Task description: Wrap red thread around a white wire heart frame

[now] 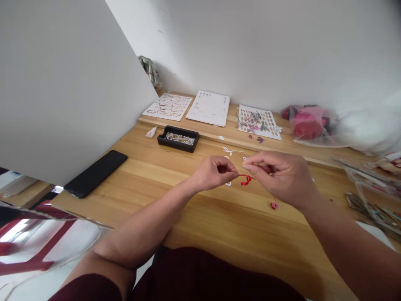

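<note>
My left hand (216,172) is closed in a pinch on one end of a thin red strand (246,176), which could be cord or wire. A looped, knotted red part (246,181) hangs from it just above the table. My right hand (278,171) is also closed, thumb against forefinger, beside the strand's other side. What its fingertips hold is too small to make out. White cut-out pieces (228,183) lie on the table behind the fingers. A small red roll (274,205) sits below my right hand.
Behind my hands is a black tray (178,146) of small beads, with a white glue bottle (151,132) beside it. A black phone (96,173) lies left. Patterned sheets (208,108) rest on the back ledge. Plastic bags (313,125) and thin tools (372,209) are at right.
</note>
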The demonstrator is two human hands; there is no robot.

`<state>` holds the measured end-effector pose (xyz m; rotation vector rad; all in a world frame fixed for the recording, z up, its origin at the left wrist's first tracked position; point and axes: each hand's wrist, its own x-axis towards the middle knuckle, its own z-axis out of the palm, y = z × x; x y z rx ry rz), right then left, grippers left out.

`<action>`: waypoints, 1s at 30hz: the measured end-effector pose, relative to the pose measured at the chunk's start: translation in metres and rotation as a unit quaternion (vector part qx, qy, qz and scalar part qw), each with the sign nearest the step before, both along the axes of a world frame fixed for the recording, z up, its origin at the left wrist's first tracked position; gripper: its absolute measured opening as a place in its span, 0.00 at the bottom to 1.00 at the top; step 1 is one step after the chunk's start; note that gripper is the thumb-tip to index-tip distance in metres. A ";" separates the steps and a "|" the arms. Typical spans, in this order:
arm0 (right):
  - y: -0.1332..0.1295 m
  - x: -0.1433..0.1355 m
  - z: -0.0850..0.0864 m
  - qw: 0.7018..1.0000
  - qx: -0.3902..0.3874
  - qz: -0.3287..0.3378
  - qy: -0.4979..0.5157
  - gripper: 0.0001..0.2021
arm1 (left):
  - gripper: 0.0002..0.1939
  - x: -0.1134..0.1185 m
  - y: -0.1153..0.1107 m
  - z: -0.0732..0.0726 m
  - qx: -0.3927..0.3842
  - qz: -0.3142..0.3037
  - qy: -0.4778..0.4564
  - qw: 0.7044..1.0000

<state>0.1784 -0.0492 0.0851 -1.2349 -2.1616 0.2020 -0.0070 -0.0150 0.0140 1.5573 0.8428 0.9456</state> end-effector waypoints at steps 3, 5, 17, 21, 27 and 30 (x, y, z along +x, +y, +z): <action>0.012 0.001 -0.006 0.999 -0.041 -0.010 0.030 0.05 | 0.08 0.000 -0.002 0.000 0.002 -0.012 0.012 1.000; 0.022 0.005 -0.013 0.995 -0.081 -0.018 0.056 0.06 | 0.08 -0.001 -0.002 0.000 0.003 -0.025 0.008 1.000; 0.027 0.020 -0.072 0.845 -0.430 -0.042 0.317 0.17 | 0.13 0.000 0.002 -0.003 -0.052 -0.002 -0.114 0.992; 0.012 0.016 -0.077 0.828 -0.437 -0.041 0.348 0.14 | 0.11 0.001 0.004 -0.003 -0.047 0.042 -0.126 0.990; -0.008 0.011 -0.074 0.895 -0.374 -0.041 0.242 0.14 | 0.11 0.001 0.006 -0.007 -0.030 0.098 -0.082 0.991; -0.020 0.007 -0.067 0.940 -0.297 -0.034 0.167 0.12 | 0.10 0.002 0.006 -0.008 -0.001 0.112 -0.049 0.992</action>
